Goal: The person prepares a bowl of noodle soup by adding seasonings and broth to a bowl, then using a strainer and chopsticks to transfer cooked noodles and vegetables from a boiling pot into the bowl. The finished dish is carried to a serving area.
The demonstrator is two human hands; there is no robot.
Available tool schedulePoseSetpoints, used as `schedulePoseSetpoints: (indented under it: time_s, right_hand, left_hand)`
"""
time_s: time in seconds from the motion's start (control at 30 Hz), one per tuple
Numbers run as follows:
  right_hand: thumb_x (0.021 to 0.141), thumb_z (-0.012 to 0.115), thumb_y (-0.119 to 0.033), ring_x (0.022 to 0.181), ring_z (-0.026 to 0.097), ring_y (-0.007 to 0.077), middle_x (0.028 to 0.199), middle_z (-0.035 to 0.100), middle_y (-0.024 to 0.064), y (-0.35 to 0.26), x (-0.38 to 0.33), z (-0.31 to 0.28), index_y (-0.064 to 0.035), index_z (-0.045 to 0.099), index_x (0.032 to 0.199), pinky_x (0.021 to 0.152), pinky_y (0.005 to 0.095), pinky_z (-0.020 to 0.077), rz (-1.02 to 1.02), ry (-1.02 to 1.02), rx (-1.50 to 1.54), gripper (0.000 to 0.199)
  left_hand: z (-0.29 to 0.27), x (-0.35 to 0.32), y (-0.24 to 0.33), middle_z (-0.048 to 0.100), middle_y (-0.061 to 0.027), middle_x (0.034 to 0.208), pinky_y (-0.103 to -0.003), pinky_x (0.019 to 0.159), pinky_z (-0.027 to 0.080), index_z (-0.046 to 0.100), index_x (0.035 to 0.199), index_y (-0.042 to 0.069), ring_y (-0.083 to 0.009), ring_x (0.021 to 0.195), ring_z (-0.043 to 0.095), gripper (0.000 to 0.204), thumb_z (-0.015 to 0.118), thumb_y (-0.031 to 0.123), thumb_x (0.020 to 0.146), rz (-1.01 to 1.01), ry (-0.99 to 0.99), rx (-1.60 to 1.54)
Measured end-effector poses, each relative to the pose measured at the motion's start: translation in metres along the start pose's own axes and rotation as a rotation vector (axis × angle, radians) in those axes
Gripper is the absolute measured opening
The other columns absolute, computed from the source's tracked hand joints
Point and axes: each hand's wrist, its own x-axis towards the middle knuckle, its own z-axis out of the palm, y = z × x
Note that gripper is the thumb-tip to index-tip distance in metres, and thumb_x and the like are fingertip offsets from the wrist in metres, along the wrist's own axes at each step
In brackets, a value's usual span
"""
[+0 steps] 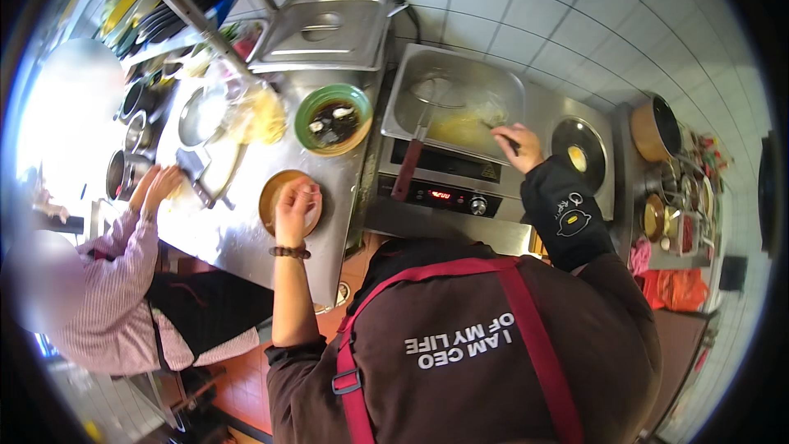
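A: Left hand (296,207)?
B: Fingers curled down onto the rim of a round orange-brown bowl (281,200) on the brushed steel counter (246,238). Beaded bracelet at the wrist. Touching it for sure; whether it's actually gripping, can't tell.

A: Right hand (519,146)?
B: Closed around a thin dark utensil handle (503,139), tip pointing to 10 o'clock into the rectangular steel cooking basin (454,99). Pale yellow food in the water there. A ladle with a red handle (408,166) leans over the basin's front edge.

A: Around the bowl?
B: At 1 o'clock from it, a green-rimmed round bowl (333,119) with dark broth and pale pieces. At 12 o'clock, further back, a lidded steel tray (320,31). At 9 o'clock, another person's hands (156,185) in a striped sleeve, beside a cleaver (197,168).

A: Markings?
B: Black control panel (444,193) below the basin, red lit display, round knob. At the right hand's 3 o'clock, a round dark burner plate (579,152) with something yellow on it.
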Motion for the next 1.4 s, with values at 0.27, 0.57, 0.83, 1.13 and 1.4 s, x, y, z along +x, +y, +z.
schedulePoseSetpoints:
  time_s: [0.27, 0.57, 0.83, 1.13, 1.4]
  right_hand:
    - [0.081, 0.056, -0.018, 0.074, 0.056, 0.0291, 0.084, 0.062, 0.0072, 0.000, -0.014, -0.014, -0.0135, 0.062, 0.091, 0.071, 0.0360, 0.0435, 0.028, 0.018, 0.062, 0.012]
    - [0.084, 0.055, -0.016, 0.081, 0.059, 0.0240, 0.088, 0.062, 0.0124, -0.022, 0.008, -0.006, -0.0081, 0.062, 0.096, 0.072, 0.0289, 0.0447, 0.193, 0.161, 0.387, 0.016]
    - [0.087, 0.054, -0.026, 0.077, 0.060, 0.0153, 0.082, 0.064, 0.0074, -0.011, -0.030, -0.034, -0.0049, 0.062, 0.095, 0.067, 0.0256, 0.0455, 0.462, -0.070, 0.589, 0.024]
    - [0.089, 0.049, -0.019, 0.064, 0.053, 0.0111, 0.081, 0.053, 0.0044, -0.032, -0.059, -0.090, -0.0004, 0.061, 0.092, 0.058, 0.0223, 0.0439, 0.396, 0.444, 0.569, 0.022]
    - [0.089, 0.051, -0.021, 0.073, 0.052, 0.0110, 0.080, 0.053, 0.0049, -0.018, -0.086, -0.094, 0.0010, 0.060, 0.092, 0.062, 0.0230, 0.0483, 0.534, 0.688, 0.758, 0.024]
  left_hand:
    - [0.131, 0.005, -0.003, 0.052, -0.0212, 0.114, -0.040, 0.079, 0.047, 0.038, 0.125, 0.001, -0.0344, 0.093, 0.057, 0.064, 0.062, 0.033, 0.076, 0.422, -0.390, 0.762]
    - [0.162, 0.029, -0.012, 0.059, -0.0244, 0.095, -0.040, 0.072, 0.047, 0.037, 0.124, 0.000, -0.0348, 0.082, 0.061, 0.059, 0.056, 0.018, 0.071, -0.010, -0.438, 0.689]
    - [0.131, -0.022, 0.000, 0.048, -0.0003, 0.064, -0.020, 0.034, 0.031, 0.043, 0.115, 0.001, -0.0077, 0.039, 0.041, 0.040, 0.060, 0.002, 0.079, -0.150, -0.485, -0.054]
    - [0.116, -0.055, -0.030, 0.051, -0.0037, 0.071, -0.026, 0.063, 0.041, 0.047, 0.103, 0.001, -0.0138, 0.067, 0.049, 0.029, 0.057, 0.007, 0.076, 0.142, -0.432, 0.341]
    - [0.151, -0.094, 0.017, 0.058, -0.0129, 0.078, -0.030, 0.068, 0.045, 0.047, 0.106, 0.002, -0.0194, 0.071, 0.057, 0.035, 0.059, 0.012, 0.074, 0.127, -0.514, 0.477]
